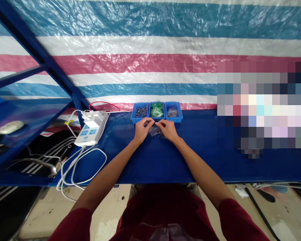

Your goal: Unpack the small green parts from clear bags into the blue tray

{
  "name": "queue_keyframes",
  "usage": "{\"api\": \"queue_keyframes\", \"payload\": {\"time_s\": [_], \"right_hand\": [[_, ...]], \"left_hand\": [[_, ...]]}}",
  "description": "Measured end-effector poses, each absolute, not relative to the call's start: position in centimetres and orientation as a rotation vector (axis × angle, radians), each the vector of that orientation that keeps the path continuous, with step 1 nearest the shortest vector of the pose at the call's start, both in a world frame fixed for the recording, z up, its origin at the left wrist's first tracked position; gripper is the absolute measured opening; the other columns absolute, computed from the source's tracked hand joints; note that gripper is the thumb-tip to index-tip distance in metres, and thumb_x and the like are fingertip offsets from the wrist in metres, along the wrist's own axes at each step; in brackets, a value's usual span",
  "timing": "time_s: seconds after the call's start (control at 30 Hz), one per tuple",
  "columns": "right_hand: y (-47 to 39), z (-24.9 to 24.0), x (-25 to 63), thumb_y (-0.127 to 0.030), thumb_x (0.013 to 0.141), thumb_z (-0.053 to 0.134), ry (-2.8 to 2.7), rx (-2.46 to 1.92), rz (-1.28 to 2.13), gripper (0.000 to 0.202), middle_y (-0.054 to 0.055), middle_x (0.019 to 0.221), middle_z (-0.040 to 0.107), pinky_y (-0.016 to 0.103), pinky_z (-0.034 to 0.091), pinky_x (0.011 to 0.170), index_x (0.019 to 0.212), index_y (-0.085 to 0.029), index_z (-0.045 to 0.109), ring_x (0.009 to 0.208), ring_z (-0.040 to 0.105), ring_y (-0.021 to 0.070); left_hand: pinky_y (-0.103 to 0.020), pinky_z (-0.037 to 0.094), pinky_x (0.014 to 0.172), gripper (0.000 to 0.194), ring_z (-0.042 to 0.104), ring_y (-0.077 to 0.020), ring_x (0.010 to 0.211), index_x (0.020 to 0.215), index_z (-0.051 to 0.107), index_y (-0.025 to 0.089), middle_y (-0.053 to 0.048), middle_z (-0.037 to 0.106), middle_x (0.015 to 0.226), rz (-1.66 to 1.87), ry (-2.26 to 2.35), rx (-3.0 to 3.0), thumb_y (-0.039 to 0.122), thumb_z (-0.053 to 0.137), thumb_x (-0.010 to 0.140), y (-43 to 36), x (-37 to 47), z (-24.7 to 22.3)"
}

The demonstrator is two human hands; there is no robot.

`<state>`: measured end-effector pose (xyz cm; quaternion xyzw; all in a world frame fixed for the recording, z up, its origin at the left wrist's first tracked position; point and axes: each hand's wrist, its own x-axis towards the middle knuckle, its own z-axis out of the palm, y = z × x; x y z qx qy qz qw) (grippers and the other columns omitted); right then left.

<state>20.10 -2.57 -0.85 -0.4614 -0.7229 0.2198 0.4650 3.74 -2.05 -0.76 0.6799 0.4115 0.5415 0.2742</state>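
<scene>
My left hand [141,129] and my right hand [168,129] meet fingertip to fingertip just in front of the blue bins, both pinched. What sits between the fingertips is too small to make out. Right below them, clear plastic bags [154,131] with thin dark pieces lie on the blue table [155,160]. Beyond the hands stand three joined blue bins. The left bin [133,115] has metal screws [141,112], the middle one green plastic bags [157,109], and the right one clear bags [173,112] of small brownish contents.
A white power strip [91,134] with plugged-in adapters [92,118] lies on the left, its white cable [84,160] looping over the table's front edge. Blue metal framing [61,80] rises at the left. Striped sheeting [140,63] hangs behind. A blurred-out area covers the right side.
</scene>
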Motion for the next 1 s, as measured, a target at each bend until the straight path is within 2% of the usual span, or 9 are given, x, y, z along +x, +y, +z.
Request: {"api": "queue_keyframes", "payload": {"time_s": [0.1, 0.2, 0.33, 0.5, 0.7, 0.77, 0.9, 1.0], "right_hand": [[-2.54, -0.75, 20.2, -0.047, 0.093, 0.048, -1.766, -1.15, 0.481, 0.042, 0.002, 0.061, 0.061, 0.026, 0.036, 0.059, 0.068, -0.018, 0.065, 0.058, 0.054, 0.0145], [-2.57, -0.59, 20.27, -0.044, 0.095, 0.045, -1.737, -1.151, 0.463, 0.044, 0.002, 0.061, 0.061, 0.026, 0.036, 0.061, 0.066, -0.017, 0.064, 0.058, 0.055, 0.0147], [-2.69, -0.39, 20.27, -0.047, 0.095, 0.043, -1.731, -1.151, 0.463, 0.046, 0.002, 0.063, 0.063, 0.026, 0.039, 0.062, 0.069, -0.018, 0.066, 0.058, 0.056, 0.0151], [-2.81, -0.28, 20.29, -0.049, 0.095, 0.042, -1.705, -1.162, 0.442, 0.047, 0.003, 0.063, 0.064, 0.028, 0.04, 0.063, 0.07, -0.018, 0.067, 0.058, 0.057, 0.0166], [-2.68, -0.42, 20.35, -0.048, 0.094, 0.043, -1.714, -1.173, 0.448, 0.043, 0.004, 0.067, 0.066, 0.029, 0.042, 0.064, 0.074, -0.019, 0.068, 0.061, 0.058, 0.018], [-2.61, -0.52, 20.33, -0.045, 0.093, 0.045, -1.749, -1.151, 0.464, 0.038, 0.004, 0.072, 0.068, 0.028, 0.042, 0.064, 0.077, -0.019, 0.069, 0.064, 0.058, 0.0177], [-2.55, -0.78, 20.16, -0.039, 0.091, 0.051, -1.808, -1.078, 0.529, 0.028, 0.004, 0.078, 0.069, 0.027, 0.043, 0.066, 0.083, -0.019, 0.07, 0.067, 0.059, 0.0165], [-2.57, -0.93, 20.07, -0.036, 0.089, 0.053, -1.822, -1.054, 0.564, 0.024, 0.004, 0.078, 0.069, 0.027, 0.043, 0.067, 0.084, -0.019, 0.069, 0.068, 0.06, 0.0161]], "left_hand": [[-0.03, 0.056, 0.076, 0.026, 0.07, -0.0185, 0.089, 0.091, 0.058, 0.017, -0.009, 0.072, 0.097, 1.448, 1.061, 1.788, 0.043, 0.056, 0.091, -2.11, 3.67, -0.69], [-0.031, 0.055, 0.079, 0.024, 0.07, -0.0175, 0.086, 0.092, 0.053, 0.018, -0.007, 0.072, 0.091, 1.44, 1.082, 1.883, 0.041, 0.051, 0.094, -2.31, 3.5, -0.4], [-0.028, 0.052, 0.077, 0.025, 0.067, -0.0148, 0.074, 0.092, 0.059, 0.017, -0.004, 0.07, 0.08, 1.388, 1.181, 2.125, 0.04, 0.05, 0.095, -2.48, 3.29, -0.09], [-0.03, 0.05, 0.083, 0.031, 0.066, -0.0181, 0.086, 0.096, 0.069, 0.019, -0.006, 0.071, 0.092, 1.388, 1.158, 2.287, 0.041, 0.048, 0.096, -2.37, 3.11, -0.11], [-0.03, 0.05, 0.084, 0.035, 0.065, -0.0184, 0.089, 0.099, 0.07, 0.019, -0.008, 0.07, 0.094, 1.36, 1.139, 2.276, 0.041, 0.043, 0.098, -2.22, 3.13, -0.02], [-0.029, 0.051, 0.081, 0.034, 0.065, -0.0172, 0.083, 0.1, 0.069, 0.019, -0.006, 0.07, 0.09, 1.374, 1.147, 2.229, 0.043, 0.044, 0.097, -2.16, 3.18, -0.12], [-0.023, 0.049, 0.065, 0.027, 0.059, -0.0117, 0.056, 0.101, 0.064, 0.019, 0.002, 0.064, 0.064, 1.397, 1.174, 2.095, 0.042, 0.052, 0.094, -2.17, 3.24, -0.28], [-0.02, 0.047, 0.058, 0.025, 0.055, -0.0097, 0.049, 0.101, 0.062, 0.02, 0.005, 0.061, 0.058, 1.374, 1.141, 2.046, 0.041, 0.054, 0.092, -2.35, 3.25, -0.16]]}}
